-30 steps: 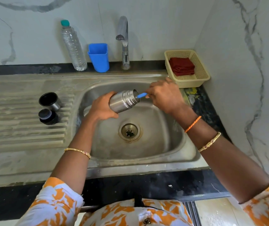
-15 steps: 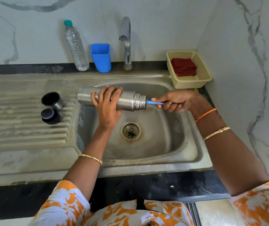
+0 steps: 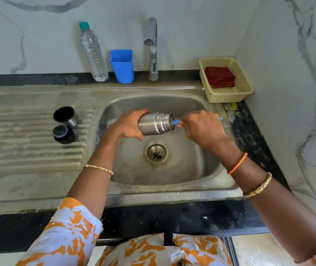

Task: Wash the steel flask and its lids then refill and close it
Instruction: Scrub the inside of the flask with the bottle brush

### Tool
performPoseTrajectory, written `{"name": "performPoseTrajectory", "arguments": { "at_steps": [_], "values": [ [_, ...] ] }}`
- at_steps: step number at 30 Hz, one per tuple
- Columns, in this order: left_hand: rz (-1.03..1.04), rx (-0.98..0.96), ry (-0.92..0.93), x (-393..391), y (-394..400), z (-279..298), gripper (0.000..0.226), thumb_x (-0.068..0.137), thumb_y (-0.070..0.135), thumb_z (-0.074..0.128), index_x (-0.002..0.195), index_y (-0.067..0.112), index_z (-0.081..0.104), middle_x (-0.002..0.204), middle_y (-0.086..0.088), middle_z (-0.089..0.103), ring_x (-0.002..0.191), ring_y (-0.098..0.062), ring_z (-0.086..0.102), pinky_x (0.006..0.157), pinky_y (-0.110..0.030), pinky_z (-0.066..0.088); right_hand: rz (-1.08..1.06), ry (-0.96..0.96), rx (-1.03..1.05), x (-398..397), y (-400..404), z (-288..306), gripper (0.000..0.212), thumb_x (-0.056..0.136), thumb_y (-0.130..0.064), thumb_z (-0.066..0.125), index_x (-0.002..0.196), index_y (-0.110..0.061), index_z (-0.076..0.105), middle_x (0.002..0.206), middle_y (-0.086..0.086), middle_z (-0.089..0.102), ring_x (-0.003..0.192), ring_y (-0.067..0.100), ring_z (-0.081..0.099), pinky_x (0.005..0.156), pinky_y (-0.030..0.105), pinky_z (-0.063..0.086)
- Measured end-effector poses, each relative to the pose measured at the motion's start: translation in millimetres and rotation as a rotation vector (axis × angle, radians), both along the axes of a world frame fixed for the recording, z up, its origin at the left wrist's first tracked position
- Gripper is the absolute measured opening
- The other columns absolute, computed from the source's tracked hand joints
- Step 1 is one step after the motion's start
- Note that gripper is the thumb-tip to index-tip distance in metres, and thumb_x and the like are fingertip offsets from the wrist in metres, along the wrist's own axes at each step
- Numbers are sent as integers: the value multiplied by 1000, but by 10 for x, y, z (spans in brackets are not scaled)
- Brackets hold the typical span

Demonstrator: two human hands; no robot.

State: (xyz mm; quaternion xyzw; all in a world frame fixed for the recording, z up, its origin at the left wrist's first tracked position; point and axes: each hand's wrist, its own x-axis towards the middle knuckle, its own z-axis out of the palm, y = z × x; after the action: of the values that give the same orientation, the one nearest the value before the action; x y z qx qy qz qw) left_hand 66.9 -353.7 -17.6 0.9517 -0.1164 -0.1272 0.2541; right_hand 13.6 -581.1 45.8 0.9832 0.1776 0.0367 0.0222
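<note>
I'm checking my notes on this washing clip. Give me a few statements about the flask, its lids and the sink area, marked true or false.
1. The left hand holds the flask over the sink. True.
2. The right hand holds a blue-handled brush at the flask's mouth. True.
3. Both lids sit in the basket. False: they are on the draining board; the basket holds a red cloth.
4. Water runs from the tap. False: no stream shows.
</note>
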Motion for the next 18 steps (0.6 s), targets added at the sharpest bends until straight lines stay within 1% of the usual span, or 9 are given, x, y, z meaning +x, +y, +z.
{"name": "performPoseTrajectory", "arguments": {
  "at_steps": [2, 4, 6, 8, 9, 11, 15, 16, 18],
  "values": [
    [-16, 54, 79, 17, -12, 64, 87, 53, 13, 85, 131, 29, 49, 112, 4, 59, 98, -20, 57, 86, -35, 47, -20, 3, 41, 46, -24, -20, 27, 96, -35, 48, 98, -16, 67, 98, 8, 67, 93, 32, 60, 68, 31, 32],
    [-39, 88, 61, 10, -44, 98, 86, 54, 15, 85, 129, 29, 47, 112, 1, 61, 97, -22, 59, 83, -35, 48, -76, 126, 133, 138, -61, 7, 24, 93, -36, 53, 95, -19, 70, 92, 7, 68, 89, 30, 61, 68, 31, 38],
    [-53, 135, -76, -10, -114, 98, 81, 55, 17, 84, 126, 26, 47, 114, -2, 62, 100, -24, 59, 88, -38, 45, -178, 433, 304, 290, -115, 90, 25, 91, -33, 55, 80, -16, 70, 73, 6, 61, 70, 22, 58, 62, 28, 41],
    [-23, 187, -262, -41, -209, 78, 74, 59, 20, 83, 125, 23, 48, 119, -4, 61, 108, -25, 56, 96, -42, 37, -320, 746, 483, 398, -163, 194, 31, 94, -31, 51, 70, -16, 64, 58, 1, 44, 46, 12, 37, 46, 23, 29],
    [-5, 213, -326, -53, -247, 63, 73, 61, 21, 82, 125, 23, 48, 121, -4, 60, 111, -25, 54, 98, -43, 34, -363, 816, 522, 430, -180, 219, 33, 95, -32, 49, 70, -16, 63, 56, -1, 39, 42, 10, 29, 43, 21, 23],
    [27, 219, -349, -56, -276, 52, 72, 62, 22, 81, 127, 23, 49, 123, -4, 59, 114, -25, 53, 100, -45, 32, -312, 738, 472, 451, -184, 214, 34, 96, -35, 50, 75, -15, 68, 55, -1, 42, 43, 10, 32, 44, 22, 26],
    [21, 156, -159, 24, -158, 115, 80, 57, 19, 83, 130, 24, 50, 122, -3, 61, 108, -25, 56, 94, -39, 38, -127, 199, 254, 240, -174, 26, 29, 91, -42, 56, 88, -20, 73, 73, 3, 63, 74, 24, 59, 66, 30, 44],
    [14, 148, -95, 43, -116, 129, 84, 56, 19, 83, 132, 24, 49, 123, -4, 61, 107, -25, 57, 93, -38, 41, -89, 102, 223, 197, -185, -18, 27, 91, -42, 55, 94, -22, 73, 80, 5, 67, 81, 27, 61, 72, 33, 46],
    [23, 145, 14, 60, -31, 121, 94, 55, 18, 85, 140, 25, 43, 128, -5, 58, 110, -27, 57, 93, -35, 45, -29, 17, 189, 184, -240, -66, 25, 92, -40, 54, 103, -25, 72, 91, 5, 71, 87, 28, 61, 86, 37, 40]
  ]
}}
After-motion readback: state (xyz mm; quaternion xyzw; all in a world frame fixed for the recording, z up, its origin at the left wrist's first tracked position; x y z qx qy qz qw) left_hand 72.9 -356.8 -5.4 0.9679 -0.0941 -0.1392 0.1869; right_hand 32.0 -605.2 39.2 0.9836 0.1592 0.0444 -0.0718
